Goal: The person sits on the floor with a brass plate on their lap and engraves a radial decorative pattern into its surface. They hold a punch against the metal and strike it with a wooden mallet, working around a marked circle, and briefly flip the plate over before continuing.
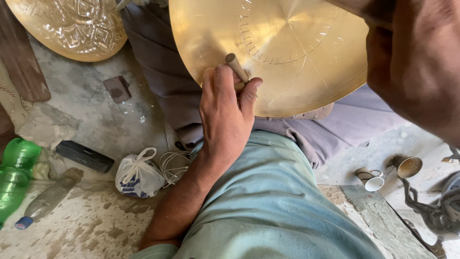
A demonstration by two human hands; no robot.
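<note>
A large round brass plate (287, 48) with engraved line patterns rests tilted on my lap, over grey trousers. My left hand (225, 112) is closed around a short wooden-coloured chisel (235, 64), and the tool's lower end rests against the plate's face near its lower left rim. My right forearm fills the upper right corner, raised close to the camera. My right hand (383, 14) is mostly cut off by the top edge, so what it holds is hidden.
An embossed brass tray (72, 26) leans at the top left. On the concrete floor lie a green bottle (14, 172), a clear bottle (48, 196), a black box (84, 156), a white plastic bag (136, 177) and a white cord (175, 165). Small cups (371, 180) and a brass cup (407, 165) stand at the right.
</note>
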